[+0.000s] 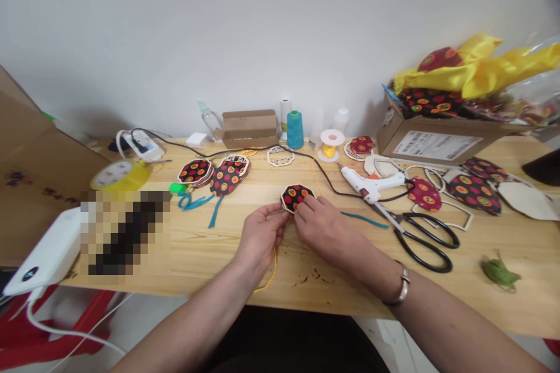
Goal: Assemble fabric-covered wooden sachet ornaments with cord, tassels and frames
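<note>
A small octagonal piece [294,195] with a pale wooden rim and dark patterned fabric is held up just above the table. My left hand [262,234] is closed on its lower left edge, thumb and fingers pinching. With curled fingers my right hand [322,224] grips its lower right side; the fingertips and part of the piece are hidden. A yellow cord [275,271] hangs below my left hand towards the table's front edge. Past my right hand lies a teal cord [365,220].
A white glue gun [370,182] and black-handled scissors [426,239] lie to the right, with fabric pieces around. Finished-looking octagons [227,176] and yellow tape [120,175] lie left. A teal thread cone [295,130] and cardboard box [431,137] stand behind. A black cable [326,173] crosses the table.
</note>
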Action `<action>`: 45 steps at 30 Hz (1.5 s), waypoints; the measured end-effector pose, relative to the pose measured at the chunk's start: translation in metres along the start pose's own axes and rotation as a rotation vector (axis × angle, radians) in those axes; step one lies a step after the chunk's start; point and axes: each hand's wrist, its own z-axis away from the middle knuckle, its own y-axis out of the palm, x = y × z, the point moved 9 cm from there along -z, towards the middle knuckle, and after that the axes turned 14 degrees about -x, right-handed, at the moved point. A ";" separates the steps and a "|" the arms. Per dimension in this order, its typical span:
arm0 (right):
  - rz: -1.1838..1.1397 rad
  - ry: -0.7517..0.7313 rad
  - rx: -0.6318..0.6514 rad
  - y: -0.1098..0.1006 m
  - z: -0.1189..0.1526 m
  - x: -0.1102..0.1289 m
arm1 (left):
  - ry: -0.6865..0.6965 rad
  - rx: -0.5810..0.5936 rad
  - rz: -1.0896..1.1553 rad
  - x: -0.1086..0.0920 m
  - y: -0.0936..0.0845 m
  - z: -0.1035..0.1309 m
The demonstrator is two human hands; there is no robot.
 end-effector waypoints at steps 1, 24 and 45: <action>0.005 -0.003 -0.004 0.000 -0.001 0.001 | -0.001 0.004 0.003 0.000 0.000 0.001; -0.181 0.479 -0.374 -0.030 0.011 -0.060 | -0.035 0.011 -0.026 -0.006 0.001 -0.002; -1.338 1.460 -0.127 0.059 0.055 -0.091 | -0.012 0.111 -0.030 -0.015 0.028 -0.008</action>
